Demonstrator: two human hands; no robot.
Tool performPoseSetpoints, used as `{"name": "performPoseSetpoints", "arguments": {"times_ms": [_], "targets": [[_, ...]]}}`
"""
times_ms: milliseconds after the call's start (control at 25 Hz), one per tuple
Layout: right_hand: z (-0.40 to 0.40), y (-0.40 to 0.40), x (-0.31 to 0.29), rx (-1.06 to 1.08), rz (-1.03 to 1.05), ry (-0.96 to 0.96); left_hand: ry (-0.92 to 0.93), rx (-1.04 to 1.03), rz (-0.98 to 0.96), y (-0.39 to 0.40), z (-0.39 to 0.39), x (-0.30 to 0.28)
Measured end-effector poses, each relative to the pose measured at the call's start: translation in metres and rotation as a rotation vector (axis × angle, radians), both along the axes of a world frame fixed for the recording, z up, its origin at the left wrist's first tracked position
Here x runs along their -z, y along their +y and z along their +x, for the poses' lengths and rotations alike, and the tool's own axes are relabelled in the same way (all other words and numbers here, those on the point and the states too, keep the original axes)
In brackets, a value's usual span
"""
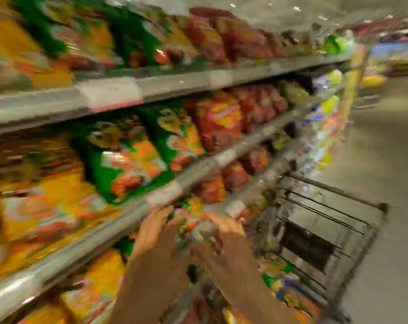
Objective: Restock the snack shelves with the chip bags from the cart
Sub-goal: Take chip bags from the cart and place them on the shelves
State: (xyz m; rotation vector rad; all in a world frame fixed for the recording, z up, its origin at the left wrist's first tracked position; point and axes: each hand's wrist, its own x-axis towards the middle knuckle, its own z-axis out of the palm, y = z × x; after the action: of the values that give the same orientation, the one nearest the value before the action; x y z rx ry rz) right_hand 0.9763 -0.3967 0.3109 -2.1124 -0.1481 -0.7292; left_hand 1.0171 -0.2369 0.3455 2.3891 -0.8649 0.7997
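Both hands, left hand (pixel 155 228) and right hand (pixel 224 230), held a blurred chip bag (pixel 191 220) at the shelf (pixel 128 220) front edge, above the cart (pixel 326 230); finger grip unclear. Mid-placement; next likely pushing it in.

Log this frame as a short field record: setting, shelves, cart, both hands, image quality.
setting: shop aisle, snack shelves on the left, floor to the right
shelf stock: yellow bags, green bags, red bags
cart: wire cart right of the hands, bags inside
left hand: fingers fairly straight, against a chip bag near the shelf edge
right hand: on the same bag; grip unclear
image quality: heavy motion blur, labels unreadable
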Motion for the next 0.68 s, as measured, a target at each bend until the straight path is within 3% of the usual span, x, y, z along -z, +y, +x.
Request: {"name": "performPoseSetpoints", "arguments": {"times_ms": [120, 200, 440, 680], "targets": [[-0.012, -0.073, 0.076, 0.084, 0.262, 0.291, 0.219, 0.103, 0.098, -0.068, 0.023, 0.042], [-0.029, -0.105, 0.124, 0.154, 0.358, 0.47, 0.425, 0.123, 0.126, -0.098, 0.039, 0.081], [-0.064, -0.153, 0.227, 0.269, 0.617, 0.952, 0.8, 0.19, 0.348, -0.163, 0.09, 0.21], [-0.016, -0.17, 0.287, 0.424, 0.671, 1.191, 1.114, 0.227, 0.543, -0.223, 0.152, 0.342]]}}
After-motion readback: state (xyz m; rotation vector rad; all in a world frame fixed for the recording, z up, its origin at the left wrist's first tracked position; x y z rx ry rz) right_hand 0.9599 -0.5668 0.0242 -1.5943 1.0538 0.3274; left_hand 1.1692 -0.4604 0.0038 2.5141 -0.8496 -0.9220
